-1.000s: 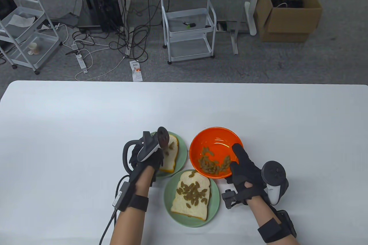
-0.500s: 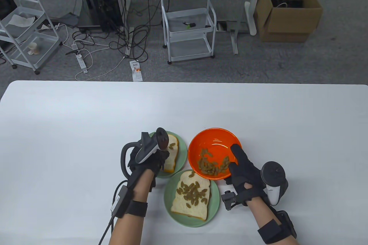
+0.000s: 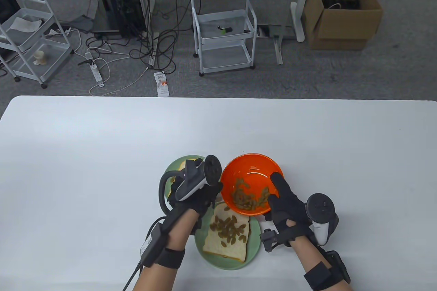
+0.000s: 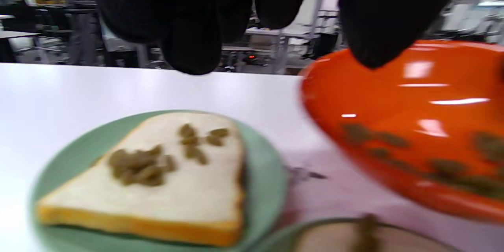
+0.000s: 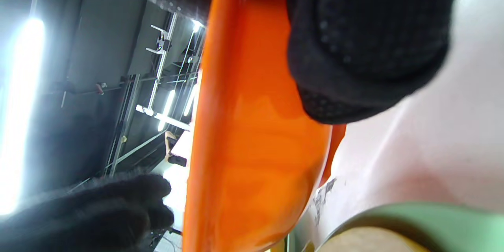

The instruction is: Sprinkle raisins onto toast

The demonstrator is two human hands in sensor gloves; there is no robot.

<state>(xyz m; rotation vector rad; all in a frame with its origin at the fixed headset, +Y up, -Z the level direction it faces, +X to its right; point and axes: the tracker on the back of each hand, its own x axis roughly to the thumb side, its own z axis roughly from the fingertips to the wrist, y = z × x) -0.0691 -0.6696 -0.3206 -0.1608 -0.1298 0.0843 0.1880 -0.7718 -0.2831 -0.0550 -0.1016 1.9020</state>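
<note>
- Shifted since half a second ago: left hand (image 3: 196, 195) now off the far toast and up beside the orange bowl (image 3: 252, 171); bowl tipped and nudged slightly leftward.
- Raisins (image 3: 247, 199) heaped at the near, low side of the bowl; bowl lifted clear of the table, overlapping the edge of the near toast (image 3: 229, 233).
- Right hand (image 3: 286, 205) gripping the bowl rim, thumb inside, fingers (image 5: 366, 35) under the outer wall.
- Left-hand fingers (image 4: 193, 31) curled loosely downward, holding nothing visible, just beside the bowl's rim.
- Far toast (image 4: 157, 173) on its green plate (image 4: 264, 173), lightly scattered with raisins; near toast covered more thickly.
- Best done, as a judgement: keep the bowl tilted steady, pinch a small cluster from the heap, release over bare bread on the far slice.
- White table (image 3: 102, 141) beneath everything.
</note>
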